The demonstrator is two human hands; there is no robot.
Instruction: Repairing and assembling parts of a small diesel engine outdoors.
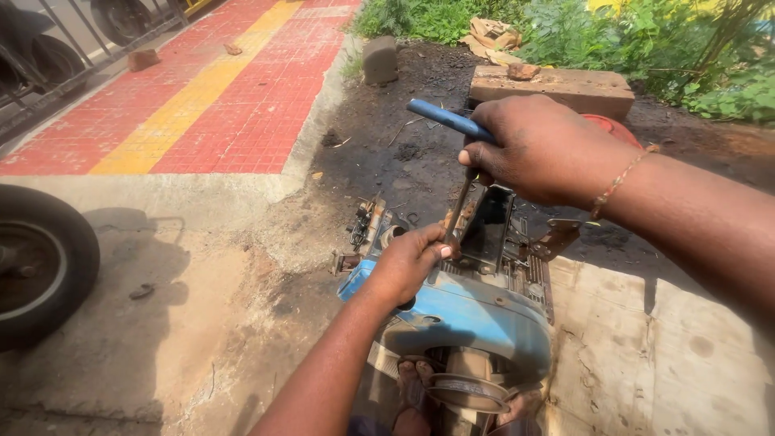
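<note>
Screwdriver (pixel 457 161), blue-handled, sits clenched in the right hand (pixel 541 149) at twelve o'clock; left hand (pixel 412 260) pinches its shaft against the blue engine (pixel 476 311). Keeping the tip square should prevent slipping.

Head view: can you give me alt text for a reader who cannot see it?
A person's right hand grips a blue-handled tool whose metal shaft angles down to the left hand, which rests on a blue engine lying on the dirt ground. A tyre stands at left, beside red paving.
</note>
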